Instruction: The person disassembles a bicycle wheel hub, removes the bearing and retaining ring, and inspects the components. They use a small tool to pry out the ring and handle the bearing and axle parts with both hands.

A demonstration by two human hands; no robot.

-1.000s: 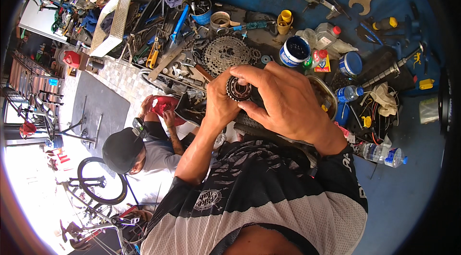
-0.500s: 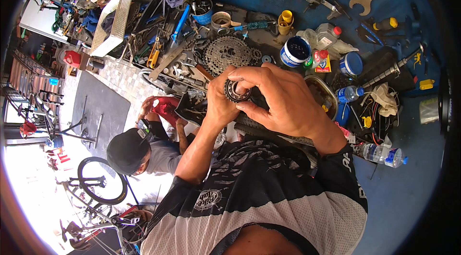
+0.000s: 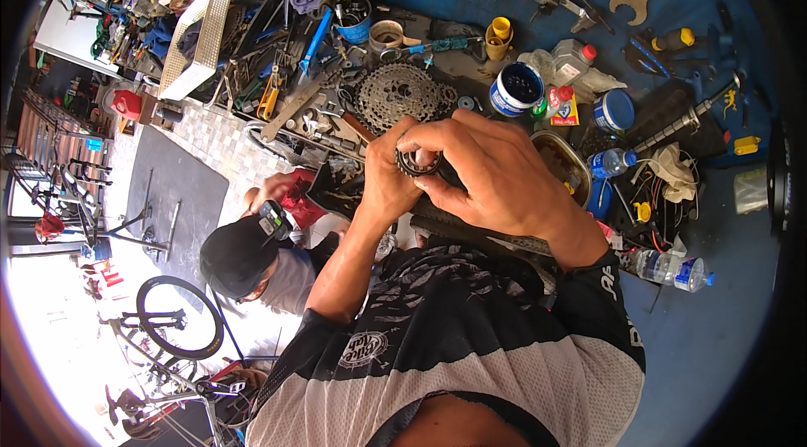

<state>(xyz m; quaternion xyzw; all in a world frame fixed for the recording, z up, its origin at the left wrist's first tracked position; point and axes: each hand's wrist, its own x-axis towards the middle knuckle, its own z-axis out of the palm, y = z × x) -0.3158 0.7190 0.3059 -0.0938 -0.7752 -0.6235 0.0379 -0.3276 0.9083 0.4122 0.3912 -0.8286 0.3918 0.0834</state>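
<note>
- At the far left, a bicycle wheel (image 3: 179,317) stands on the bright floor, and a person in a dark cap (image 3: 239,253) crouches beside it, holding something red; they are well apart from the work in hand.
- The left hand (image 3: 388,182) comes up from below and pinches a small dark toothed ring (image 3: 418,163) between thumb and fingers, over the cluttered blue workbench (image 3: 714,312).
- The ring sits between both hands, near the middle of the view, just in front of a large sprocket cassette (image 3: 395,95) lying on the bench.
- The right hand (image 3: 496,182) arches over the ring from the right, its fingertips pressed on the ring's rim and its back hiding whatever lies beneath.
- Further right stand an open blue tin (image 3: 515,88), a clear water bottle (image 3: 672,269) and a metal bowl (image 3: 561,163).
- Risk, as I judge it: the ring looks greasy and is held by fingertips only, so a slip could drop it into the tangle of tools below, where it would be hard to find.
- Its teeth could also nick a finger if the grip twists hard.
</note>
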